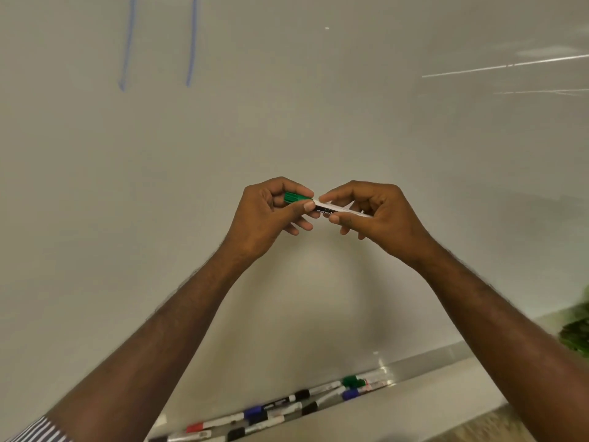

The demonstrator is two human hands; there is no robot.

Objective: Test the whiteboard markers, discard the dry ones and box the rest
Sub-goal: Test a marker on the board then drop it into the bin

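Markers [287,406] lie loose in a row along the whiteboard's tray [424,366], caps red, blue, black and green, handy for testing one by one; no box or bin shows. Above them, both hands hold a green marker [322,207] level before the whiteboard [318,122]: left hand [271,212] fingers pinching the cap, right hand [373,212] fingers pinching the barrel, seemingly to work the cap. Two blue strokes [159,43] mark the board's upper left.

Fills nearly the whole view: a pale whiteboard [318,122]; two blue vertical strokes [191,43] near its top left corner; streaks of reflected ceiling light [510,64] at its right edge; blurred green foliage [577,333] beyond its lower right corner.
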